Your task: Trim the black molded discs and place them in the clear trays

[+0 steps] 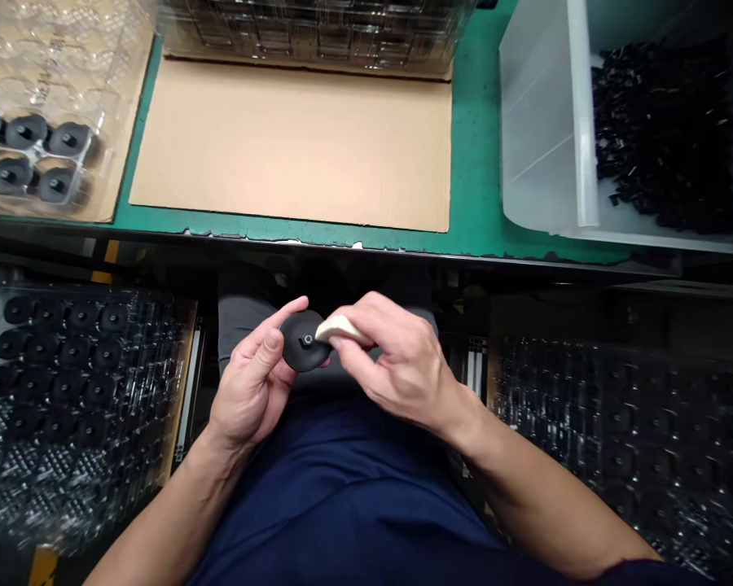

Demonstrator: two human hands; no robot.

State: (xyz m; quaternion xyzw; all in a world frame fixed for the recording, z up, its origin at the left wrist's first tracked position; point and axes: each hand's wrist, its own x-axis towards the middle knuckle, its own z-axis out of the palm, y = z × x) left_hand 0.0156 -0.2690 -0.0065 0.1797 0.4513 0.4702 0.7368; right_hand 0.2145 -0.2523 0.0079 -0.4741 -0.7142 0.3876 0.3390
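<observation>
Over my lap, my left hand (260,370) grips a round black plastic disc (296,352) by its rim, thumb at the near edge. A small raised hub with a hole stands in the middle of the disc. My right hand (397,358) pinches a cream-coloured, flat, soft-looking pad (340,328) between thumb and fingers. The pad's tip meets or nearly meets the right side of the disc; actual contact is hard to make out.
A cardboard sheet (293,146) lies on the green bench (476,163), with stacked clear trays (318,32) behind it. At left, a clear tray (42,89) holds similar discs. A bin (543,138) of small black parts stands right. Tray stacks (67,358) flank my legs.
</observation>
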